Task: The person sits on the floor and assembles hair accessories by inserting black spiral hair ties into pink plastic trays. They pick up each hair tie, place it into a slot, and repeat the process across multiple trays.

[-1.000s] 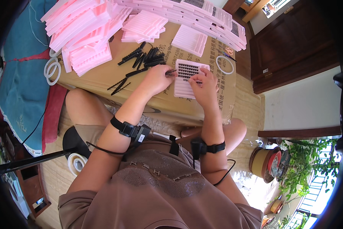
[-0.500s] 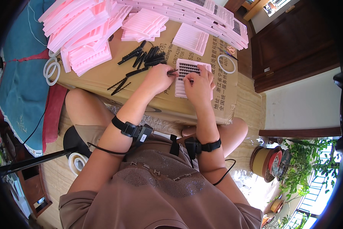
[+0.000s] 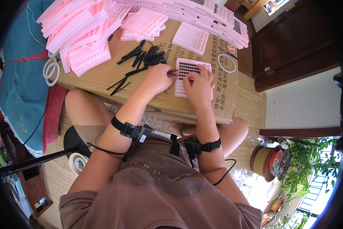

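A pink ridged tray (image 3: 180, 93) lies on the cardboard box, with several rows of black eyelash strips (image 3: 188, 68) in its upper part. My left hand (image 3: 160, 79) is closed at the tray's left edge, pinching a dark eyelash strip (image 3: 173, 71) that pokes out of its fingertips. Over the tray's right half, my right hand (image 3: 199, 85) has thumb and index finger pressed together on a small dark eyelash strip, mostly hidden by them. Its other fingers rest across the tray's right edge. Loose black eyelash strips (image 3: 154, 58) lie in a heap beyond my left hand.
Stacks of pink trays (image 3: 74, 30) stand at the far left, and a long row of trays (image 3: 217, 21) lines the back. One pink tray (image 3: 190, 38) lies behind the one at my hands. White rings (image 3: 227, 63) and scissors (image 3: 231, 50) are on the cardboard box (image 3: 141, 93).
Both hands keep almost the same place and grip. The view has shifted very slightly; nothing has visibly been picked up or let go.
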Demonstrator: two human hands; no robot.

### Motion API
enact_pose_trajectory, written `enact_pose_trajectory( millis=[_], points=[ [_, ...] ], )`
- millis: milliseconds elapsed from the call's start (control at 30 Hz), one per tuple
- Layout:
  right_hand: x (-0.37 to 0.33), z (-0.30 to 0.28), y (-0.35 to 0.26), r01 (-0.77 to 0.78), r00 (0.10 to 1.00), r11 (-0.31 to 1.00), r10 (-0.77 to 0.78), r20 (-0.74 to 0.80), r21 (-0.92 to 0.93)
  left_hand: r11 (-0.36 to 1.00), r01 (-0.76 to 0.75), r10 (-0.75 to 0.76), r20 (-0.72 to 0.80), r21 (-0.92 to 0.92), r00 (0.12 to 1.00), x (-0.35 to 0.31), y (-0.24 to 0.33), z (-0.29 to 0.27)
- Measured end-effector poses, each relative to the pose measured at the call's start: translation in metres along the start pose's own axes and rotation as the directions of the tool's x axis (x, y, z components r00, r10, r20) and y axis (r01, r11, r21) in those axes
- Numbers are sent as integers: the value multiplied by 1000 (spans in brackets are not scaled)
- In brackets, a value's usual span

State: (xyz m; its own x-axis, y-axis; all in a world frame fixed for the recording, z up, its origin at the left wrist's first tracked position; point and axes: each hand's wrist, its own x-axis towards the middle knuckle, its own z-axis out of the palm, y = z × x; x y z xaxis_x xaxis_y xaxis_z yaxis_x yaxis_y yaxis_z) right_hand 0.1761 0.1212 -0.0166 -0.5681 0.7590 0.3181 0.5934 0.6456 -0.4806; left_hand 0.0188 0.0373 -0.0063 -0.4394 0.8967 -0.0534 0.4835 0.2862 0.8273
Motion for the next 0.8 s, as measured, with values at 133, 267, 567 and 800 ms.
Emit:
enact_pose_trajectory(
  millis=[133, 267, 567, 800],
  points=[
    [0, 0, 1, -3, 1000, 1000, 3, -3, 6, 995, -51, 54, -23, 91, 998, 1, 7, 1],
    [0, 1, 1, -13, 1000, 1000, 13, -4, 3, 958, -126, 146, -58, 258, 988, 7, 10, 5],
    [-4, -30, 17, -62, 994, 997, 65, 87, -37, 942, -171, 198, -70, 290, 978, 13, 2, 8],
    [1, -33, 42, -189, 981, 982, 188, 55, 22, 960, -121, 143, -71, 252, 987, 13, 6, 7]
  ],
)
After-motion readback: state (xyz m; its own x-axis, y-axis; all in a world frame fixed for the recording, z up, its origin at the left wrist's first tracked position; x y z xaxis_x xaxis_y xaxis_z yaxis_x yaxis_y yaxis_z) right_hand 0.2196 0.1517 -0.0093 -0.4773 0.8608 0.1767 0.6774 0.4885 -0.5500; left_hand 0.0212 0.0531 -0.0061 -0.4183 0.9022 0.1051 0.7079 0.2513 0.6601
